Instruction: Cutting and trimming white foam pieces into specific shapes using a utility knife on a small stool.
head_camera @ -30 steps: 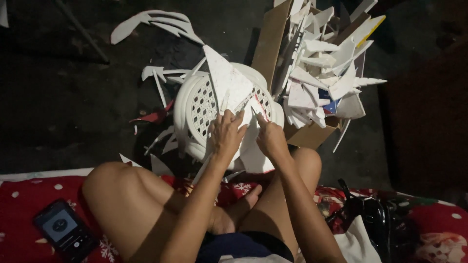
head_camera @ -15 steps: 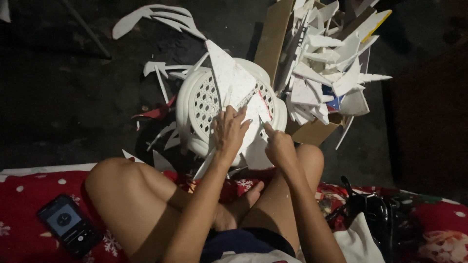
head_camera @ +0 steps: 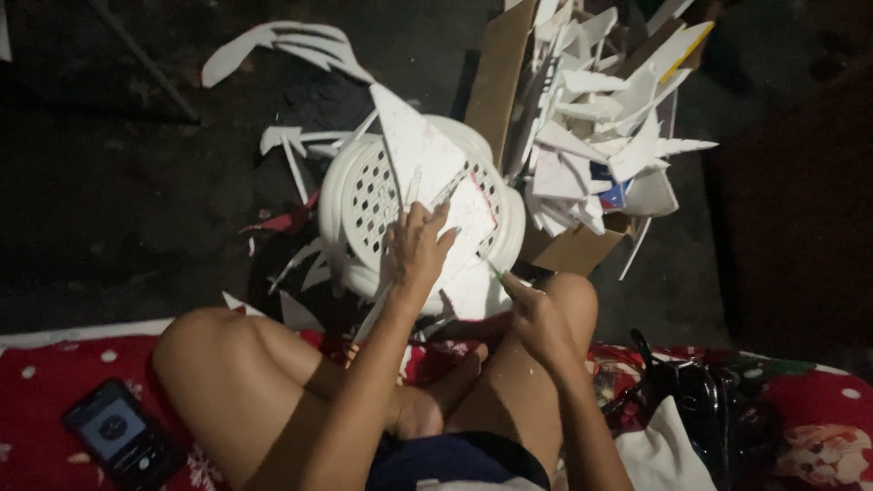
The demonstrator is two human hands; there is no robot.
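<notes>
A white foam sheet (head_camera: 427, 168) lies tilted on top of a white round perforated stool (head_camera: 364, 195). My left hand (head_camera: 416, 247) presses flat on the sheet and on a clear ruler (head_camera: 444, 193) lying across it. My right hand (head_camera: 530, 314) is drawn back toward my right knee, its fingers closed on a thin green-tipped cutter (head_camera: 494, 270) whose tip is off the sheet's near edge.
A cardboard box (head_camera: 568, 245) full of white foam offcuts (head_camera: 609, 127) stands at the right of the stool. More scraps (head_camera: 282, 50) lie on the dark floor. A phone (head_camera: 118, 436) rests on the red patterned mat (head_camera: 36, 400). A black bag (head_camera: 700, 400) sits at the right.
My right hand has pulled the cutter down along the sheet and off its near edge, toward my knee. My left hand has stayed on the sheet.
</notes>
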